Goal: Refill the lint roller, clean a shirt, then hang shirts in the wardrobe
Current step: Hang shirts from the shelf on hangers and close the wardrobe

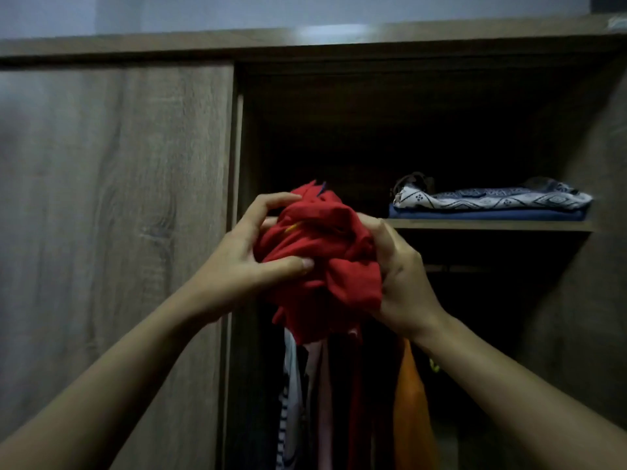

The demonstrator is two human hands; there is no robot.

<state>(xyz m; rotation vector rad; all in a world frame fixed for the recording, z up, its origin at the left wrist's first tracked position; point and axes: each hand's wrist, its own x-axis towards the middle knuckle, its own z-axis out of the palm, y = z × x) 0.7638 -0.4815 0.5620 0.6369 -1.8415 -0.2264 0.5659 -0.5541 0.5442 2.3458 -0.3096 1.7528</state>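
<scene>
A bunched-up red shirt (325,252) is held up in front of the open wardrobe (339,52), level with its inner shelf (492,225). My left hand (244,259) grips the bundle from the left, thumb pressed into the cloth. My right hand (400,276) clutches it from the right. A small dark tip, perhaps a hanger, pokes out at the top of the bundle. Below my hands, several garments hang in the dark: a striped one (291,401), a pink one (324,408) and an orange one (412,408).
The closed wooden wardrobe door (112,215) fills the left side. On the shelf at the right lies a folded pile: a white patterned cloth (492,198) on a blue one (485,214). The wardrobe's right wall (597,232) stands close.
</scene>
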